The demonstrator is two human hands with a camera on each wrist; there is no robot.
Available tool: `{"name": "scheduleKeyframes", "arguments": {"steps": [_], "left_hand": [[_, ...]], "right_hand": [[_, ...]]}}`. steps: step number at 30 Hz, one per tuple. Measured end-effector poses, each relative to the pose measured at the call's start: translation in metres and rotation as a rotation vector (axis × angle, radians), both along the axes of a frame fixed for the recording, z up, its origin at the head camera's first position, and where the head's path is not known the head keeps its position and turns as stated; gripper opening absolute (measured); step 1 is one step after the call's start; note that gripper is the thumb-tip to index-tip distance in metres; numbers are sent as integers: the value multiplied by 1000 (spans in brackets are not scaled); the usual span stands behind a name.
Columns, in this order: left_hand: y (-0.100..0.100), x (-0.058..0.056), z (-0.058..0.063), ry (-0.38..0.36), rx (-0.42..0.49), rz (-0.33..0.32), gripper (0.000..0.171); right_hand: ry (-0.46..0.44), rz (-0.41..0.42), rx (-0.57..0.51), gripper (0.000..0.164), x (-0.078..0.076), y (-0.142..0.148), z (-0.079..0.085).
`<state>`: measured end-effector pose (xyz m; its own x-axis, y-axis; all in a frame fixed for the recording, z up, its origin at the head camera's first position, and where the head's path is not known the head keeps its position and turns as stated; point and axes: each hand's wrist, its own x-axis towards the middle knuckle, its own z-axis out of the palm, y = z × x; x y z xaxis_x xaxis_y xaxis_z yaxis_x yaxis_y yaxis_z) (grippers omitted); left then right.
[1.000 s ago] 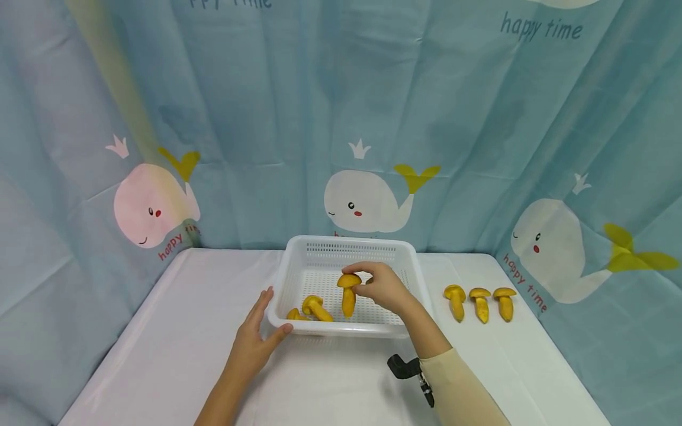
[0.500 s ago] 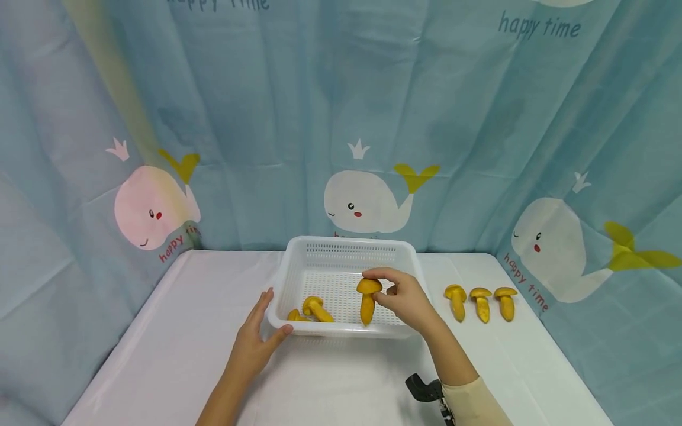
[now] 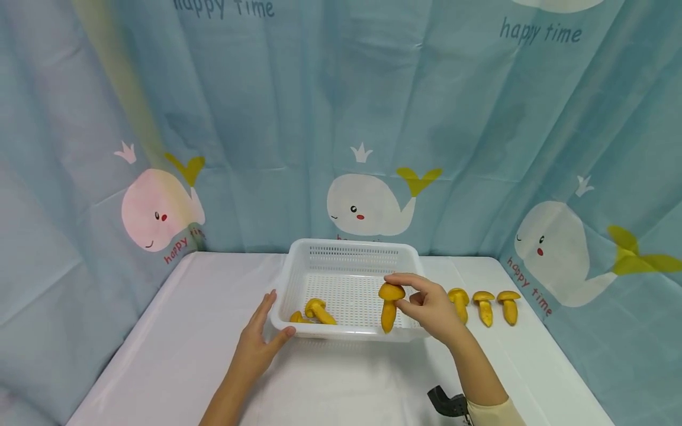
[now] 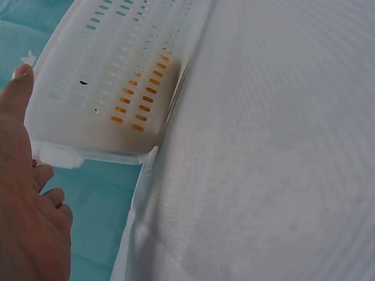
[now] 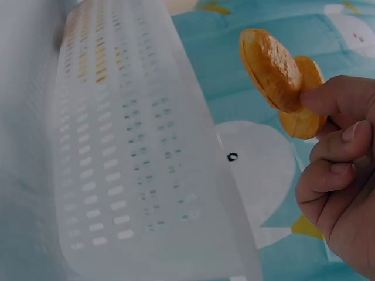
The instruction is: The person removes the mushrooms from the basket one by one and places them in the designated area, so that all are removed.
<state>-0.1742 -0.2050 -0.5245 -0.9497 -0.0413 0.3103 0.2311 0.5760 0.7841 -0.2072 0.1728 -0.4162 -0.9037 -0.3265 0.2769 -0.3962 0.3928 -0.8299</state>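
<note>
A yellow mushroom (image 3: 389,316) hangs cap up over the front right of the white plastic basket (image 3: 351,332), pinched by the cap between thumb and forefinger of my right hand (image 3: 431,310). In the right wrist view the same mushroom (image 5: 270,70) shows above the basket rim, the other fingers curled below it. My left hand (image 3: 256,349) rests with extended fingers at the basket's left front corner, thumb at the front rim. From the left wrist view, that thumb (image 4: 19,88) lies along the basket's side. Two more mushrooms (image 3: 318,311) lie in the basket's front left, one partly hidden by the wall.
Several things stand around: three yellow mushrooms (image 3: 483,307) lie in a row on the white tabletop (image 3: 341,384) right of the basket, the nearest partly behind my right hand. A blue curtain (image 3: 266,148) with whale prints surrounds the table at back and sides.
My right hand has carried the pinched mushroom rightward and toward the front of the basket. My left hand keeps its place at the corner.
</note>
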Motion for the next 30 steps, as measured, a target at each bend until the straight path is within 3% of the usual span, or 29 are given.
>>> {"name": "scheduleKeyframes", "arguments": {"steps": [9, 16, 24, 30], "left_hand": [[1, -1, -1, 2, -4, -4, 91], [0, -1, -1, -5, -9, 3, 91], [-1, -1, -1, -22, 0, 5, 91], [-1, 0, -1, -19, 2, 1, 91]], "right_hand": [[64, 78, 38, 41, 10, 32, 5], [117, 116, 43, 44, 10, 51, 9], [48, 116, 58, 39, 5, 74, 7], [-56, 73, 71, 38, 1, 93, 3]]}}
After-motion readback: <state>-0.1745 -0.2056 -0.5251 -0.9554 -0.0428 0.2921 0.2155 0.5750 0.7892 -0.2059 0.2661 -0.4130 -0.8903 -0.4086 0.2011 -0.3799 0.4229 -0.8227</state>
